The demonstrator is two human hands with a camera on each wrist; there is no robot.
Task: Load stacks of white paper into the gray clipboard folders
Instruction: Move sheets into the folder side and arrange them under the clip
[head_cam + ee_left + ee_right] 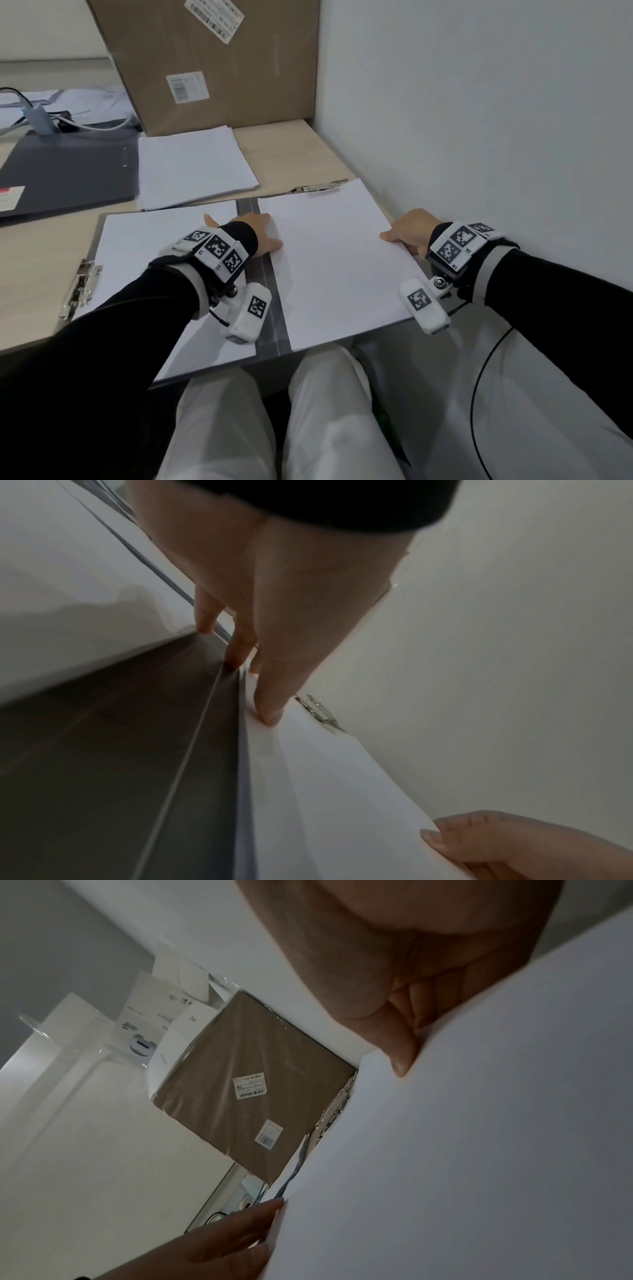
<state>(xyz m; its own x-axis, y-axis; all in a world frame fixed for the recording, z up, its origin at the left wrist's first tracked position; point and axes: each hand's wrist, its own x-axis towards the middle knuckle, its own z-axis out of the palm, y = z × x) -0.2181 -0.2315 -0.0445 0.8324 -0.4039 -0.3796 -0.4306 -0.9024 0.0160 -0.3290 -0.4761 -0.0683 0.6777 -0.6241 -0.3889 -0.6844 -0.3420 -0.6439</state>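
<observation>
An open gray clipboard folder [268, 308] lies flat at the near edge of the table [291, 150], its metal clips at the left side and far right corner. One white paper stack [137, 246] covers its left half; a second stack [335, 260] lies on the right half, top edge at the clip. A loose stack [191, 164] lies just beyond, beside a closed dark gray folder [68, 171].

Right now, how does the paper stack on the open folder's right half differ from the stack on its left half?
The right stack is held at both side edges by the left hand and right hand; the left stack is not held. The right stack's top edge meets the far clip; the left stack lies beside the side clip. Both are blank white sheets.
</observation>
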